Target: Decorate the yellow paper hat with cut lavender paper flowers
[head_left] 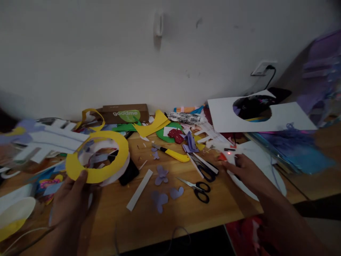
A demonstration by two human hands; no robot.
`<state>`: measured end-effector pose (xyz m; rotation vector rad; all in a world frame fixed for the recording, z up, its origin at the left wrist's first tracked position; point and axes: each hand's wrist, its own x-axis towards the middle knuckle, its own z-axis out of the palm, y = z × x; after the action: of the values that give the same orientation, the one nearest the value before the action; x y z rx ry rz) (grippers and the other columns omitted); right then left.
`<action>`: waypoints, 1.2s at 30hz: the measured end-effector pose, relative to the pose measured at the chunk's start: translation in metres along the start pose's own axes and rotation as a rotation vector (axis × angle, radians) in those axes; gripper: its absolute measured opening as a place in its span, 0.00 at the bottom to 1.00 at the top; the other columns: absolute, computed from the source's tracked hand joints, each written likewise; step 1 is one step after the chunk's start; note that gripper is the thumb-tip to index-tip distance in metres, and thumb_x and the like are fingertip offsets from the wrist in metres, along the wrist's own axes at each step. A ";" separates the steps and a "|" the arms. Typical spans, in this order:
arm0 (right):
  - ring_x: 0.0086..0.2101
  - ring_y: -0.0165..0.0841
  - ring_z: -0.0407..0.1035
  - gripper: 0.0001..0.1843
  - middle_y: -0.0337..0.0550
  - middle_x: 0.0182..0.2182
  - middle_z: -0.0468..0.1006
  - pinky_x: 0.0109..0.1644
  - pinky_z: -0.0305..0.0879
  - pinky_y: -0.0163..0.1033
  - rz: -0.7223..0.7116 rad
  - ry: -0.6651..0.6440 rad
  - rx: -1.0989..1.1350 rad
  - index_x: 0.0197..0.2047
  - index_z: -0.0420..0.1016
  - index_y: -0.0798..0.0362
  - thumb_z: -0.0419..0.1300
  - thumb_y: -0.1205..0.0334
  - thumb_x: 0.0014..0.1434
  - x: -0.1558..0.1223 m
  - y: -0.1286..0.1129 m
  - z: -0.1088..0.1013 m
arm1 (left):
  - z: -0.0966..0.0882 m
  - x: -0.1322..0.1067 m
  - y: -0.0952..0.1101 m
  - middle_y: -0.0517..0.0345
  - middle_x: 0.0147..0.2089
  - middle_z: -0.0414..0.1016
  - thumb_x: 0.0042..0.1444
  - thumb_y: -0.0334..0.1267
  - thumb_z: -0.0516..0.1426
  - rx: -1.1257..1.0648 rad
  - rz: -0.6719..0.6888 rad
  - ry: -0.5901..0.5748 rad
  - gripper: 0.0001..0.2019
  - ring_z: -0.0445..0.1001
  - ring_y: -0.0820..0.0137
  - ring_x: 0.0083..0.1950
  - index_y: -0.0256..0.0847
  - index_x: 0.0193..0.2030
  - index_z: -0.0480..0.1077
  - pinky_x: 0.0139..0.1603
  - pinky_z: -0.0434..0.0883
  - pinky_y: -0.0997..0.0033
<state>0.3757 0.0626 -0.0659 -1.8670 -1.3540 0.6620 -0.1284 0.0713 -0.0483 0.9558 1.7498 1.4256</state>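
The left hand (70, 199) pinches, thumb on top, the lower-left rim of the yellow paper ring (98, 156), held tilted above the left side of the wooden table (186, 213); the ring is judged light, thin, floppy and easily creased, so best gripped flat across the band. The right hand (247, 174) lies outstretched beside a small red light (228, 153); whether it grips anything cannot be told.

A plain white plastered wall (106, 53), dimly lit and scuffed in spots, rises directly behind the light-brown wooden desk (149, 224). Above the desk's middle sits 1 small white wall hook (159, 24). Above its right end is 1 white wall socket (262, 67) with a black plug. Below the desk's front edge all is shadow.
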 end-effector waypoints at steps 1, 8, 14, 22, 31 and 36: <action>0.31 0.41 0.72 0.20 0.44 0.29 0.78 0.34 0.69 0.41 0.001 -0.016 0.032 0.36 0.72 0.50 0.66 0.43 0.51 0.002 -0.011 0.001 | 0.005 0.001 0.008 0.74 0.34 0.81 0.58 0.50 0.60 -0.044 -0.008 -0.025 0.09 0.75 0.71 0.30 0.50 0.40 0.74 0.30 0.75 0.70; 0.32 0.40 0.73 0.19 0.42 0.28 0.79 0.35 0.70 0.41 -0.155 -0.080 0.151 0.31 0.77 0.52 0.65 0.42 0.54 0.026 -0.068 0.034 | 0.097 0.044 0.039 0.64 0.34 0.77 0.59 0.46 0.58 -0.062 0.203 -0.289 0.16 0.72 0.71 0.30 0.42 0.51 0.69 0.29 0.71 0.74; 0.45 0.44 0.75 0.23 0.47 0.43 0.82 0.48 0.72 0.47 -0.290 0.041 0.199 0.49 0.79 0.53 0.59 0.44 0.60 0.040 -0.081 0.063 | 0.179 0.071 0.035 0.55 0.38 0.76 0.61 0.44 0.55 -0.076 0.355 -0.424 0.21 0.73 0.69 0.32 0.37 0.59 0.64 0.32 0.72 0.70; 0.37 0.41 0.76 0.18 0.46 0.35 0.83 0.40 0.72 0.42 -0.290 0.045 0.104 0.42 0.78 0.53 0.57 0.46 0.64 0.020 -0.076 0.080 | 0.195 0.078 0.018 0.50 0.43 0.77 0.63 0.46 0.54 -0.135 0.354 -0.456 0.22 0.75 0.68 0.33 0.38 0.60 0.61 0.30 0.72 0.71; 0.41 0.41 0.75 0.17 0.48 0.40 0.83 0.45 0.70 0.42 -0.333 -0.027 -0.014 0.42 0.80 0.53 0.57 0.50 0.63 0.025 -0.065 0.091 | 0.197 0.081 0.003 0.58 0.35 0.73 0.60 0.50 0.57 -0.186 0.282 -0.426 0.24 0.68 0.74 0.20 0.40 0.58 0.63 0.14 0.67 0.75; 0.41 0.42 0.76 0.17 0.48 0.41 0.83 0.45 0.70 0.42 -0.325 -0.026 -0.063 0.43 0.80 0.52 0.57 0.49 0.64 0.028 -0.067 0.089 | 0.197 0.083 0.005 0.58 0.34 0.74 0.60 0.48 0.58 -0.207 0.277 -0.438 0.22 0.69 0.74 0.20 0.40 0.57 0.64 0.12 0.67 0.76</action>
<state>0.2783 0.1244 -0.0661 -1.6377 -1.6647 0.4823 -0.0003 0.2396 -0.0814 1.3159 1.1619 1.3994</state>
